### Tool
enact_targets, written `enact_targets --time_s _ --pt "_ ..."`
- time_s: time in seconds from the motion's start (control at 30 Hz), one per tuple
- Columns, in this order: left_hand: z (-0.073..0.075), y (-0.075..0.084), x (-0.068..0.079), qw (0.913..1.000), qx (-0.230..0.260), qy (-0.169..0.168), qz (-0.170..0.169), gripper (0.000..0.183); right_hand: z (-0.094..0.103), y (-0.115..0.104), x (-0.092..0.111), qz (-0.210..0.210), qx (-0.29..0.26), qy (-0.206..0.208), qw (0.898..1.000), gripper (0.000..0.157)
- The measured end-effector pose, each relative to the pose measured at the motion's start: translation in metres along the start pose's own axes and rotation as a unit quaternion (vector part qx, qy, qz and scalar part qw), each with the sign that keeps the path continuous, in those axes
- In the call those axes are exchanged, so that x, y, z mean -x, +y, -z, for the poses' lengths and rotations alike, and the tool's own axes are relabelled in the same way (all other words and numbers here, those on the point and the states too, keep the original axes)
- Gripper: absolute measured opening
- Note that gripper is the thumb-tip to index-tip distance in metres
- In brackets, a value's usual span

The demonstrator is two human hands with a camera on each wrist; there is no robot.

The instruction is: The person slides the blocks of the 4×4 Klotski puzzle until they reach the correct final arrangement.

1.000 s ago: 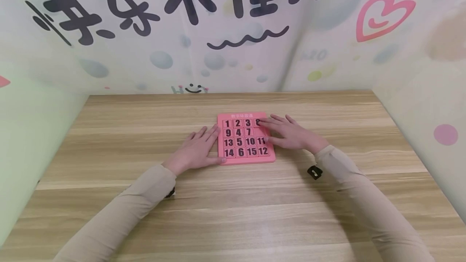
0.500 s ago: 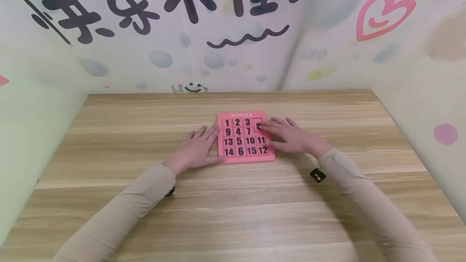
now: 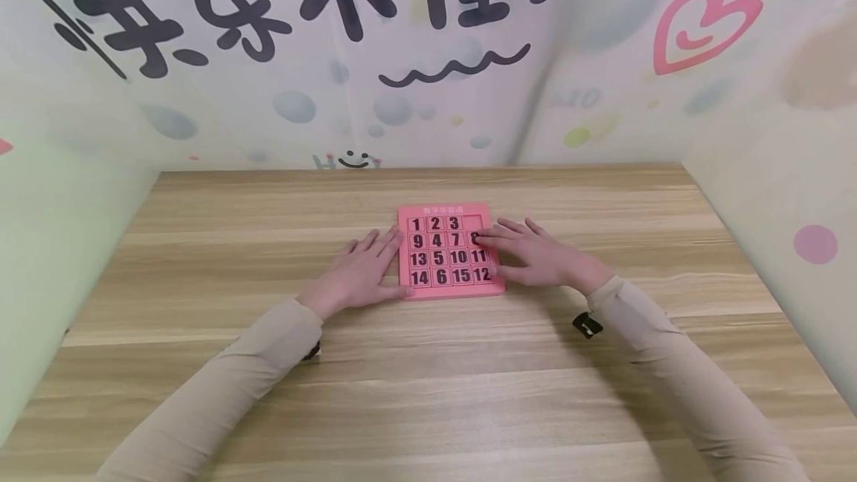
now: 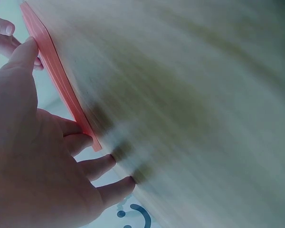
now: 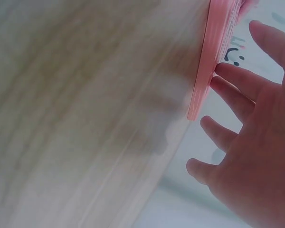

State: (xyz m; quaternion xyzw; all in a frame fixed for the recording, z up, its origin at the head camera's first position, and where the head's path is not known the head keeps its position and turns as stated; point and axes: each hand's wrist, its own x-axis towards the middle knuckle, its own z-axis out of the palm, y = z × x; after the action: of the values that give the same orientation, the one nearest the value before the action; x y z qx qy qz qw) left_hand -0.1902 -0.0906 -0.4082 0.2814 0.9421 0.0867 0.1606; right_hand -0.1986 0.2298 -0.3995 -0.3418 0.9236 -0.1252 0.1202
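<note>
A pink number slide puzzle (image 3: 462, 291) lies flat on the wooden table in the head view. Its top-right slot stands vacant, and the 8 tile (image 3: 474, 238) sits just below that, at the right end of the second row. My right hand (image 3: 535, 253) reaches in from the right with straight fingers, a fingertip on the 8 tile. Along the puzzle's left edge rests my left hand (image 3: 355, 274), its thumb at the near left corner. The left wrist view shows the left hand (image 4: 42, 152) with fingers and thumb against the puzzle's side (image 4: 61, 78).
The wooden table (image 3: 428, 393) runs back to a printed wall (image 3: 221, 110) with large black characters. Side walls close it in on the left and right. A small black device (image 3: 587, 324) hangs beneath the right wrist.
The 8 tile has slid down from the top-right slot into the second row, with my right fingertip on it. My left hand stays in place on the puzzle.
</note>
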Motion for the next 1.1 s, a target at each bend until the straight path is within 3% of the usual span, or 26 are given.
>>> enact_targets --time_s 1.1 --pt "0.0022 0.0022 0.0015 1.0000 -0.001 -0.003 0.003 0.097 -0.0001 0.0013 -0.0002 0.000 -0.014 0.003 1.000 0.058"
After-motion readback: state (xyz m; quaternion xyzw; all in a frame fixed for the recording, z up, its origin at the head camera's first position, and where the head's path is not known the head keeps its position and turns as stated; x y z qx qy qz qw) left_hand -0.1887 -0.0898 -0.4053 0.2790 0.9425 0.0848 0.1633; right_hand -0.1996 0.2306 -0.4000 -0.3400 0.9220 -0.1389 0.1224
